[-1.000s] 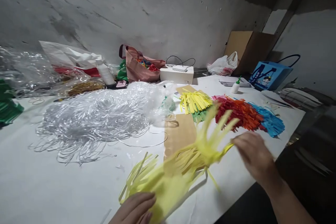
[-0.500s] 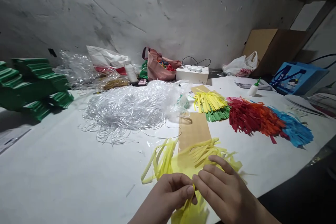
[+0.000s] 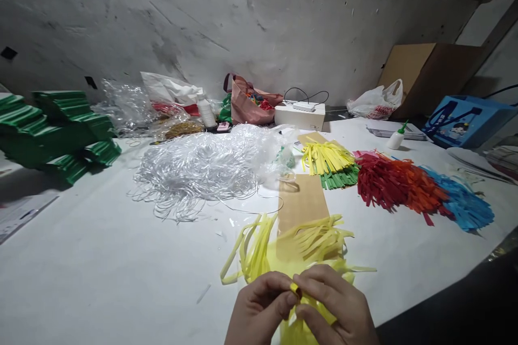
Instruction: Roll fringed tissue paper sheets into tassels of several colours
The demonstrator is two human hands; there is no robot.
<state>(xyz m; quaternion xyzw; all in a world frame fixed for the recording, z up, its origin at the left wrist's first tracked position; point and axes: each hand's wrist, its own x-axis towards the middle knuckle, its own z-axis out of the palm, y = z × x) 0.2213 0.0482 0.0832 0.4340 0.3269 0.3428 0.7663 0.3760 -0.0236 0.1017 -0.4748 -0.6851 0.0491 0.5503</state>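
Observation:
At the near side of the table, my left hand [image 3: 263, 307] and my right hand [image 3: 334, 302] meet fingertip to fingertip. Both pinch the rolled top of a yellow paper tassel [image 3: 297, 289], whose fringe hangs below and is partly hidden by the fingers. Just beyond lies yellow fringed tissue paper [image 3: 257, 250], cut into strips at both sides, over a tan cardboard strip [image 3: 303, 202]. Finished-looking yellow tassels [image 3: 327, 156] rest farther off, on top of green tassels [image 3: 340, 178].
A tangle of clear cord [image 3: 198, 170] covers the middle left. Red tassels [image 3: 378, 183], orange tassels [image 3: 424, 188] and blue tassels [image 3: 465, 205] lie right, near a glue bottle [image 3: 395, 139]. Green stacks [image 3: 60, 135] stand left. Behind are a pink bag [image 3: 246, 102], white box [image 3: 299, 117] and blue bag [image 3: 465, 121].
My right hand has curled in, its raised fingers now bent, with the thumb brought under the tassel's rolled top. The view has shifted slightly left.

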